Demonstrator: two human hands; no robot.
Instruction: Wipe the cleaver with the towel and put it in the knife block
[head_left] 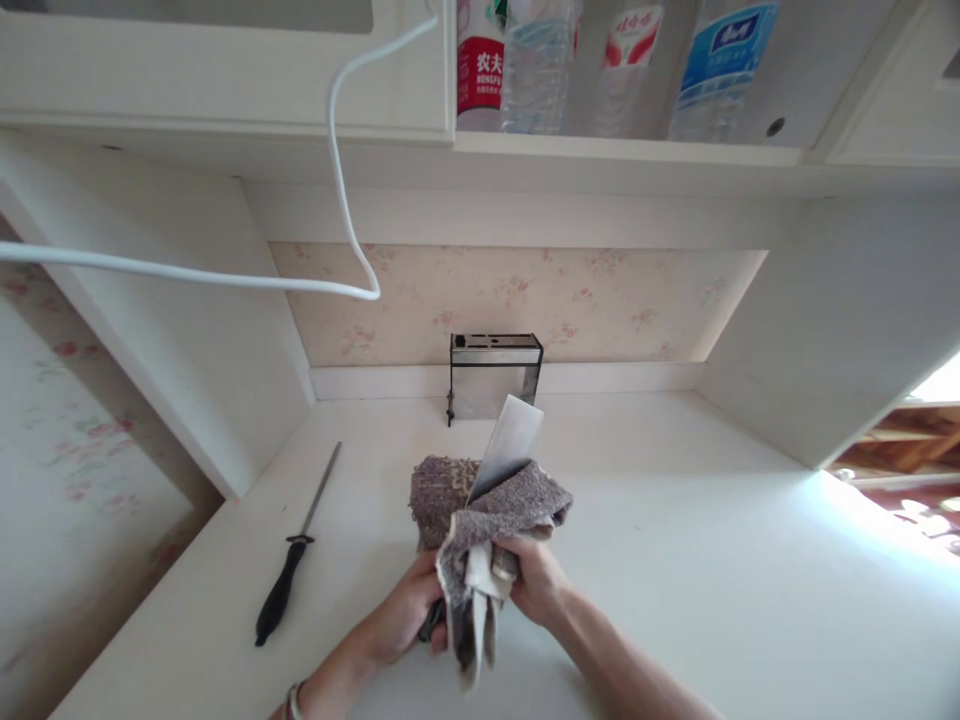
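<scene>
A kitchen knife with a broad, squared blade [508, 445] points away from me, its lower part hidden in folds of cloth. My left hand [409, 605] is closed round its black handle [430, 622], of which only the end shows. A grey-brown towel [517, 500] with a pale underside drapes over the blade and hangs down between my hands. Bunched in my right hand [534, 578], the towel is pressed against the knife. To the left, a sharpening steel [298, 545] with a black handle lies on the white tabletop [637, 600].
Against the back edge stands a black and silver knife rack [496, 375]. Overhead, an open shelf [630, 150] carries several plastic bottles [540, 70]. A white cable [225, 278] hangs across the upper left. Side panels [832, 300] close in the work surface.
</scene>
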